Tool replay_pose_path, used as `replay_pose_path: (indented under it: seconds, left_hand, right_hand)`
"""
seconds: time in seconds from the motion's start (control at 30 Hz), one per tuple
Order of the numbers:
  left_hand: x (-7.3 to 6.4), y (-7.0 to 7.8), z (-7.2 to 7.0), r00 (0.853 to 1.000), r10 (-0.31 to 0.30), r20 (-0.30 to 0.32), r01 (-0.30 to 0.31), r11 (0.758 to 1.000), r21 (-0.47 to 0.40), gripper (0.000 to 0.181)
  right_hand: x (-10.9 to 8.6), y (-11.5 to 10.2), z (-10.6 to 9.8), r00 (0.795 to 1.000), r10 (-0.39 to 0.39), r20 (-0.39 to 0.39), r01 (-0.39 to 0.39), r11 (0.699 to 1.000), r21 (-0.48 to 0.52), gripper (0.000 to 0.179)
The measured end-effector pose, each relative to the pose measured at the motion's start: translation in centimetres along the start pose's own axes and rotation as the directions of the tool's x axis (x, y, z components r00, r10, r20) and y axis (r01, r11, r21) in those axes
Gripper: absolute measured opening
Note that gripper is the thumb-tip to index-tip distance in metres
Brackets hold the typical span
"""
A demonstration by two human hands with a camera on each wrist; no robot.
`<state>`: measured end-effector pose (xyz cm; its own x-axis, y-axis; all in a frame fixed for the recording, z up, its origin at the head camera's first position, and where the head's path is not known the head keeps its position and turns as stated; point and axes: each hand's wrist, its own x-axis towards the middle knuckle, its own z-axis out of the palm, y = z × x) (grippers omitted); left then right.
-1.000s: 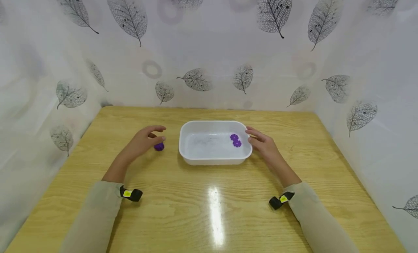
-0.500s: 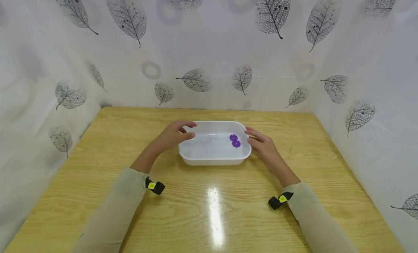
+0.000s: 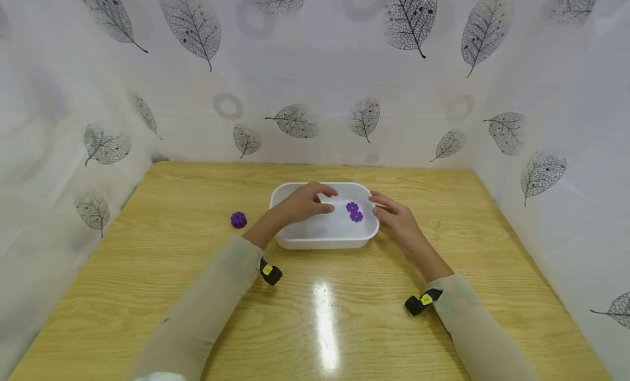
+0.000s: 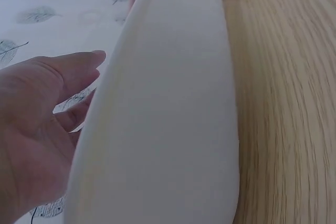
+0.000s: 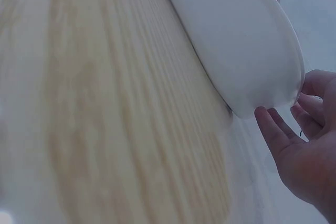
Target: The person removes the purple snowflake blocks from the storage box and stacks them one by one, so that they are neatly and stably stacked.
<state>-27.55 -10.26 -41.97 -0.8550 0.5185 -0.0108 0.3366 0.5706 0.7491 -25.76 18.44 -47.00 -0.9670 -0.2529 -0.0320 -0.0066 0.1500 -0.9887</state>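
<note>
A white rectangular basin (image 3: 322, 241) with rounded corners stands on the wooden table. Two purple flower-shaped discs (image 3: 352, 206) lie inside near its right end, partly overlapping. My left hand (image 3: 307, 202) reaches over the basin's left side, thumb and fingers apart, with nothing visible between them. In the left wrist view the basin's outer wall (image 4: 163, 98) hides part of that hand. At the basin's right end, my right hand (image 3: 396, 216) touches the rim and wall with extended fingers (image 5: 270, 127). A small purple stack of flower-shaped pieces (image 3: 238, 220) sits on the table left of the basin.
The wooden table (image 3: 275, 326) reaches back to a pale curtain (image 3: 315, 69) printed with dark leaves, which also runs along both sides. Black wrist cameras are strapped over both sleeves (image 3: 216, 299).
My left hand has moved right, from beside the purple stack to over the basin, and the stack is fully visible again. The right hand and basin have stayed in place.
</note>
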Motion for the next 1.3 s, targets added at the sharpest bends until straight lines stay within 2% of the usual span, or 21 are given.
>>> replay_pose_path:
  seconds: [0.33,0.5,0.63,0.73,0.93,1.13,1.3]
  left_hand:
    - [3.5,1.6,3.0,0.997,0.065,0.053,-0.066,0.998,0.018,0.045]
    - [4.6,1.6,3.9,0.995,0.044,0.084,-0.046,0.999,0.021,0.043]
    - [5.3,0.9,4.6,0.995,0.020,0.098,-0.025,0.998,0.049,0.044]
    - [5.7,0.4,5.2,0.995,-0.019,0.098,0.012,0.998,0.068,0.046]
    - [6.1,0.0,5.7,0.995,-0.068,0.076,0.063,0.996,0.061,0.047]
    - [6.0,-0.2,6.2,0.996,-0.030,0.081,0.028,0.999,0.022,0.048]
    - [5.6,-0.2,6.3,0.995,-0.011,0.103,0.005,0.998,0.057,0.047]
  right_hand:
    - [-0.1,-0.3,0.0,1.000,0.007,0.004,-0.007,1.000,0.009,0.048]
    - [-0.2,-0.4,0.0,1.000,0.007,0.013,-0.007,1.000,-0.006,0.048]
    - [-0.2,-0.3,-0.1,1.000,0.007,0.017,-0.007,1.000,-0.007,0.049]
    - [-0.2,-0.2,-0.1,1.000,0.000,0.018,0.000,1.000,0.002,0.049]
    - [0.0,-0.2,-0.1,1.000,-0.002,0.018,0.002,1.000,0.012,0.049]
    - [0.2,-0.1,-0.2,1.000,0.002,0.005,-0.002,1.000,0.019,0.048]
    - [0.0,-0.2,-0.1,1.000,-0.003,0.013,0.003,1.000,0.019,0.049]
